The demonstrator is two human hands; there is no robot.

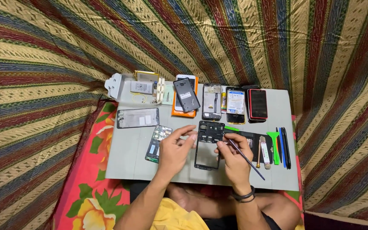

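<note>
Currently our right hand point(231, 156) pinches a thin dark tool point(245, 158), tip at the upper right corner of the black phone frame point(208, 145). Our left hand point(176, 147), grip loosely curled with fingertips pressed together over the frame's left edge, holds nothing we can make out. Frame lies between both hands on the grey worktop point(128, 162), long axis running away from us; the right hand is nearer. 1 circuit board point(157, 144) lies just left.

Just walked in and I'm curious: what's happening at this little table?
A person sits at a grey board strewn with phone parts. The left hand steadies a black phone frame, while the right hand holds a thin dark tool at the frame's edge. A green circuit board lies just left; more phones and pry tools lie about.
</note>
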